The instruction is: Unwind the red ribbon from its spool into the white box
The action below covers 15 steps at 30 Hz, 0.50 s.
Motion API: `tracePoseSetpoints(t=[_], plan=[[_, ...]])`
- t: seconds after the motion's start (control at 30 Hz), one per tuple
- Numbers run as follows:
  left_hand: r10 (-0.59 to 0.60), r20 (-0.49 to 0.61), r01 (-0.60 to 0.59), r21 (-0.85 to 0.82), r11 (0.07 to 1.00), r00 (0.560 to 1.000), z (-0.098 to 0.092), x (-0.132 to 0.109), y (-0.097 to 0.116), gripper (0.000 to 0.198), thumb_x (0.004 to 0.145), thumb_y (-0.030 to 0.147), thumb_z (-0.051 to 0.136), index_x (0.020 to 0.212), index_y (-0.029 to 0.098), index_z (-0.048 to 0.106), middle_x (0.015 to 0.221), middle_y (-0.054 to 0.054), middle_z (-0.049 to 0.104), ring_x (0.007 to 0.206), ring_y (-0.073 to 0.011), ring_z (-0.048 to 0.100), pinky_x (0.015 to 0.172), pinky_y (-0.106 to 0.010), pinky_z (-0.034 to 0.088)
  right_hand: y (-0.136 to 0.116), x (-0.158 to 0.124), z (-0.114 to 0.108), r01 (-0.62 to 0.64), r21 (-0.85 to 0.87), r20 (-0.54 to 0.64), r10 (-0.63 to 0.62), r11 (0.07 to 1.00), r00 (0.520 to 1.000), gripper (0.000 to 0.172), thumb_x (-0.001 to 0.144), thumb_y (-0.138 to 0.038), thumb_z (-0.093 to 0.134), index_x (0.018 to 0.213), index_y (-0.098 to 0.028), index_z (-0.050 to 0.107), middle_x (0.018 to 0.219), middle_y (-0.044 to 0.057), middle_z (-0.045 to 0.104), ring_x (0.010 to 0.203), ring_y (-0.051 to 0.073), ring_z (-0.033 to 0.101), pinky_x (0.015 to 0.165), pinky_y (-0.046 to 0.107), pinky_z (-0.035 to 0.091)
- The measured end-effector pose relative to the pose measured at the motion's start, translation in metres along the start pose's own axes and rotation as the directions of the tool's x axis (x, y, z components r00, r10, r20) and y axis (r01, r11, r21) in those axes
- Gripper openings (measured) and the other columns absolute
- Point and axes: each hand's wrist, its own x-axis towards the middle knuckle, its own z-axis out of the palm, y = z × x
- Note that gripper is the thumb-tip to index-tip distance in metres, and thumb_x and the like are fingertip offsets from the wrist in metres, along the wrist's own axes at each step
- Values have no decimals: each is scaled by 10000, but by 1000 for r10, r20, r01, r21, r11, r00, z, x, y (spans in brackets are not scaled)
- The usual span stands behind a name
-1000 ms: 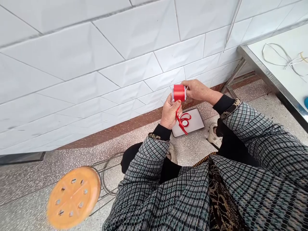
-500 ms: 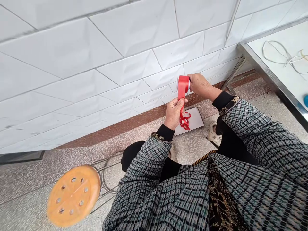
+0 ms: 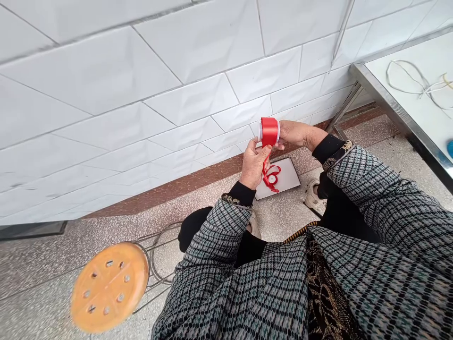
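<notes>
A white spool wound with red ribbon (image 3: 269, 131) is held up in front of the tiled wall. My right hand (image 3: 289, 133) grips the spool by its right side, its fingers partly hidden behind it. Just below the spool, my left hand (image 3: 254, 163) pinches the ribbon's unwound end with the thumb on top. Loose red ribbon (image 3: 272, 179) hangs from the left hand in loops above a white rectangular tray or box (image 3: 288, 177) on the floor. Whether the loops touch it I cannot tell.
An orange round stool (image 3: 109, 287) with holes in its seat lies tipped on the speckled floor at lower left. A metal-edged table (image 3: 399, 106) stands at right, bearing white cord (image 3: 406, 78). The white tiled wall (image 3: 198, 108) rises close ahead.
The spool has come down slightly and turned, and my hands are closer together. The stretch of ribbon between them is shorter, and the hanging loops have shifted.
</notes>
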Motion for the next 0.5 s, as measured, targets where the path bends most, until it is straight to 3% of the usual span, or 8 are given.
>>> tracePoseSetpoints(t=[0.07,0.17,0.27,0.37,0.43,0.5], plan=[[13,18,-12,-15,1000,1000,-2,1,2,736,670,542,1050,1179,259,599,590,142,616,340,-38,380,378,-221,267,6,4,2,-55,112,58,49,992,997,438,1013,-404,773,696,-190,558,536,-38,548,472,73,456,517,181,408],[7,58,-7,-5,1000,998,-6,3,5,855,649,500,1073,1328,273,608,596,134,625,329,-45,390,366,-241,241,12,8,6,-162,227,234,108,960,966,461,978,-475,818,730,-197,546,518,-53,519,441,66,412,545,193,493],[-1,79,0,13,1000,997,-10,4,6,825,647,478,1080,1315,278,639,590,127,611,329,-50,391,359,-248,226,10,4,10,-228,250,340,135,941,931,455,978,-486,813,756,-202,536,517,-76,499,415,53,348,603,232,568],[28,91,-27,-10,1000,995,-11,2,7,734,646,534,1072,1192,267,660,582,117,606,333,-45,364,358,-239,242,2,-2,10,-210,126,244,175,970,954,379,1033,-397,733,764,-189,566,554,-48,551,442,72,431,621,242,564],[38,103,-34,-33,999,994,-10,1,8,685,656,583,1056,1105,257,653,525,129,546,335,-45,328,359,-228,246,-4,-5,8,-155,-92,65,161,984,985,266,1056,-278,660,817,-168,621,621,-10,625,519,106,556,647,245,538],[27,108,-22,-49,999,994,-7,0,8,654,670,613,1041,1032,252,634,483,142,484,343,-45,300,362,-213,247,-6,-7,5,-72,-372,-164,11,925,986,100,1026,-177,637,945,-145,686,733,24,710,640,143,651,696,254,509]])
